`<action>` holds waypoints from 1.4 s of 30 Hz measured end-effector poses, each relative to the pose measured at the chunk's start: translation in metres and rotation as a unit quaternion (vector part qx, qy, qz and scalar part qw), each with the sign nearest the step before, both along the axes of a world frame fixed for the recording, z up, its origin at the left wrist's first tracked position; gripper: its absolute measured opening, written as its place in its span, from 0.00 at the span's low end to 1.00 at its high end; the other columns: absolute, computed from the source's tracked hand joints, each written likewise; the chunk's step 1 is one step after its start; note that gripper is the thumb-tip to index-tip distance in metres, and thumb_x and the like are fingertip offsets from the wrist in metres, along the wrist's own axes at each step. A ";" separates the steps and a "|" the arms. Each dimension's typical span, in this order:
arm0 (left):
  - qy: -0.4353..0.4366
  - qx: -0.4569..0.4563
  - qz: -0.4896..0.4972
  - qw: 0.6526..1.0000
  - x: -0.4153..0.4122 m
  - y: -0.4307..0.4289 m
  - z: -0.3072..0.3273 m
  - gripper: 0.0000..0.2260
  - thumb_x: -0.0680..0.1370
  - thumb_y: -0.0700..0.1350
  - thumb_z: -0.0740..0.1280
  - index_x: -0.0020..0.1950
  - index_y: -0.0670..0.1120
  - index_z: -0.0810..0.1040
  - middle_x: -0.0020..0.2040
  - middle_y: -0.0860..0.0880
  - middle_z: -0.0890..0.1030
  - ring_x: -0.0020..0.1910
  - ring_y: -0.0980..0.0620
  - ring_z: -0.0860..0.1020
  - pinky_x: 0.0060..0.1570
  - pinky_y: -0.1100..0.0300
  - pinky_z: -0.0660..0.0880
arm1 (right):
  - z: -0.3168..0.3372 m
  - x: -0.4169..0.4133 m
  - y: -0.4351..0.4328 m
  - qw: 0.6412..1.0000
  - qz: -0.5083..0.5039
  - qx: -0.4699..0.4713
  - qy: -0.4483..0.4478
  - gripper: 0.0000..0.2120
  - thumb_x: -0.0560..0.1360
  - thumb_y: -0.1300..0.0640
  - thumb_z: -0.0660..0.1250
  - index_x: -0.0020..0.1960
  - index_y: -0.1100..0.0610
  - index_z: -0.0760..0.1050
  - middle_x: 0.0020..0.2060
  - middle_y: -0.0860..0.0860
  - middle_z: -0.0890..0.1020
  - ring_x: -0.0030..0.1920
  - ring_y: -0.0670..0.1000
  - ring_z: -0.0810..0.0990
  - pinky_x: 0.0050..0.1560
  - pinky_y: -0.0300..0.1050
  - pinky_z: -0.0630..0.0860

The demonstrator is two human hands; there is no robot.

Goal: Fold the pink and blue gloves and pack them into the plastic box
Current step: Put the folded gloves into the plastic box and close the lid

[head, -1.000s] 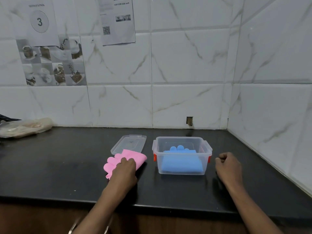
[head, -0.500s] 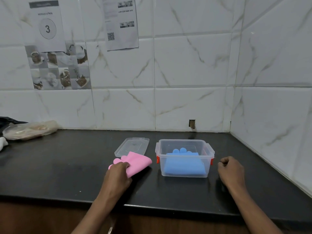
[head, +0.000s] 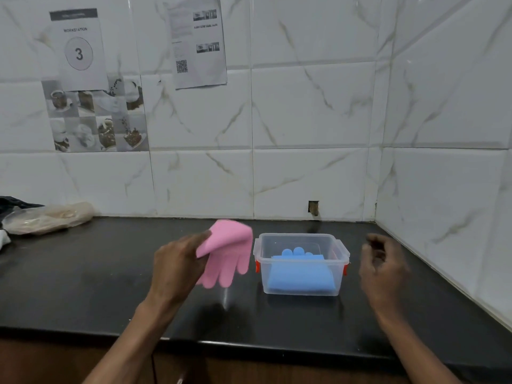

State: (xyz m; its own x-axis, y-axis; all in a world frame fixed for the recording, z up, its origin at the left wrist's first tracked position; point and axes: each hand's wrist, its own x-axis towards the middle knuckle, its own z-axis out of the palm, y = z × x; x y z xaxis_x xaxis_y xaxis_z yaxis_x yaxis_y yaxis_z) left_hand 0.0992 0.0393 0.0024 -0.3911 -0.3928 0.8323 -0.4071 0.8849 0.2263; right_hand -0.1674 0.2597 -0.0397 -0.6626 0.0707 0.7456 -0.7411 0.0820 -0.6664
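"WORKSTATION 3" on wall sheet

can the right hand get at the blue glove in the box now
Probably yes: the plastic box is open on top, the blue glove lies uncovered inside, and the right hand hovers empty beside it with nothing between.

Glossy black countertop; clear smooth plastic box; matt rubbery pink glove and blue glove; glossy marbled wall tiles; paper sheets.

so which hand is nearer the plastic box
Right. The right hand hovers just right of the plastic box; the left hand is farther off on its left, holding the pink glove.
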 end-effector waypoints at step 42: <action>0.106 0.619 -0.344 0.698 -0.143 0.029 0.066 0.11 0.75 0.40 0.71 0.56 0.38 0.77 0.56 0.39 0.83 0.50 0.43 0.82 0.47 0.50 0.80 | 0.105 0.000 -0.053 0.902 0.325 0.160 -0.235 0.18 0.76 0.54 0.68 0.62 0.62 0.73 0.53 0.56 0.80 0.52 0.56 0.80 0.56 0.57 0.79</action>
State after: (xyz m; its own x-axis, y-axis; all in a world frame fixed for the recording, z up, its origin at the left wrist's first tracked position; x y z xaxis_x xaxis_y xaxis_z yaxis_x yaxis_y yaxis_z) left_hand -0.0434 0.0681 0.0687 -0.7611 -0.6424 0.0894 0.1774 -0.0736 0.9814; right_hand -0.1675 0.2066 0.0656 -0.7347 -0.6153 0.2858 -0.3447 -0.0243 -0.9384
